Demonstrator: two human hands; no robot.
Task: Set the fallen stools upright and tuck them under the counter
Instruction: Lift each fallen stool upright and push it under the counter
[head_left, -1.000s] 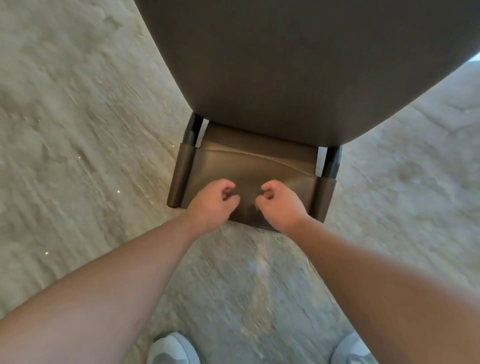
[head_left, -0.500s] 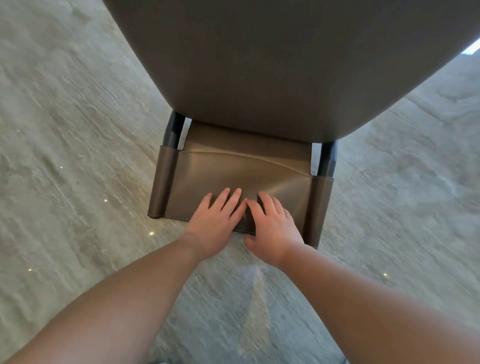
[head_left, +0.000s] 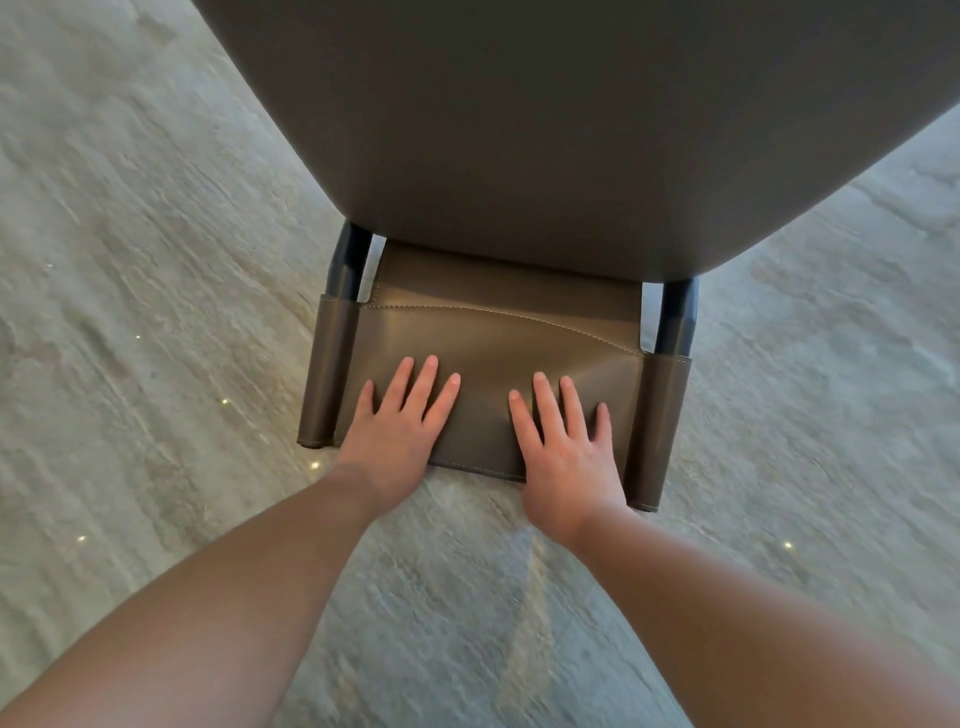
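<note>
**Stool pushed by flat palms, with nothing gripped**

Nearest the camera, two bare forearms are seen rising from the lower corners of the frame toward its centre. The left hand is laid flat on the brown leather backrest of the stool, fingers straight and spread; the right hand is laid just beside it in the same manner. Nothing is clasped by either hand: the panel is only pressed, with the heels of both palms over its near edge.

The backrest is stretched between two leather-sleeved posts, from which dark metal legs run up out of sight under the counter, whose grey slab fills the upper centre and right of the frame. The stool is thus judged upright and mostly tucked in; its seat is hidden.

Beyond and around it, a pale veined stone floor is spread across the left and right of the frame.

Several risks are judged from here. Since the push is applied high on the backrest, the stool may be tipped forward rather than slid if its feet catch on the floor. An uneven push may swing it askew. With open palms, no check can be given if it lurches, and the hidden seat may be struck against something under the counter.
</note>
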